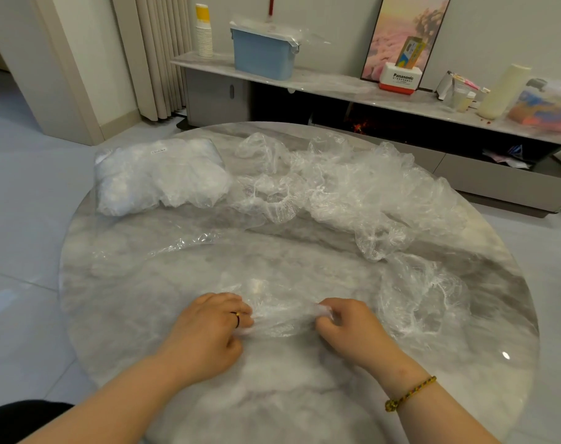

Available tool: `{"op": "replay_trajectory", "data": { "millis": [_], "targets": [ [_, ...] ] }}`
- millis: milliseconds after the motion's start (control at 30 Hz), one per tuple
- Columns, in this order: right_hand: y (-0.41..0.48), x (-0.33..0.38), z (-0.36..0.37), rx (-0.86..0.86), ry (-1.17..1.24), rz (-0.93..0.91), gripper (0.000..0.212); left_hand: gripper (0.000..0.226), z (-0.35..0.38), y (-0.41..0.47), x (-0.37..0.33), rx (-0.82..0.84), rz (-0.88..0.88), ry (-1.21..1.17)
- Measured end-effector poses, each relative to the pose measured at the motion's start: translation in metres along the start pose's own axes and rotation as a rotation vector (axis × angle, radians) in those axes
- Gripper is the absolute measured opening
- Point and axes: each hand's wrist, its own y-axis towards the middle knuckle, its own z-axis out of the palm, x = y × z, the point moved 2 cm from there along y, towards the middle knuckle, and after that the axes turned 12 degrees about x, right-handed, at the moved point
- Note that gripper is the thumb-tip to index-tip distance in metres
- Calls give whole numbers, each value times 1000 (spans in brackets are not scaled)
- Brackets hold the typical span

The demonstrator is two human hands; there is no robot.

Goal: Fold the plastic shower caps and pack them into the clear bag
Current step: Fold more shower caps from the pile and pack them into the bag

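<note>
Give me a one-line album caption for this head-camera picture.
Both hands, left hand and right hand, pinch one plastic shower cap on a round marble table, beside a stuffed clear bag.

Your near table point(272, 395) edge: bare marble, free pass. Bare band mid-table too, between your hands and far heap. Loose shower caps point(352, 187) block far centre and right. Stuffed clear bag point(157, 177) blocks far left. Flat plastic sheet point(163, 248) lies left-centre, low obstacle.
</note>
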Motion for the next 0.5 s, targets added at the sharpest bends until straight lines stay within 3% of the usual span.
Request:
{"op": "replay_trajectory", "data": {
  "millis": [100,200,267,400,467,500],
  "targets": [
    [2,-3,-1,-41,166,76,33,40,-6,0,8,-23,-76,-213],
    [4,-2,-1,-58,271,97,23,29,-13,-2,14,18,-357,-623],
    [5,-1,0,-83,331,99,26,25,-17,-4,15,-13,-369,-766],
    [5,0,2,-132,400,165,44,58,-22,-8,7,148,-314,-688],
    [4,0,3,-147,367,201,50,48,-19,-6,7,146,-333,-653],
    [4,-1,4,-154,323,219,51,33,-19,-5,8,110,-364,-702]
  ]
}}
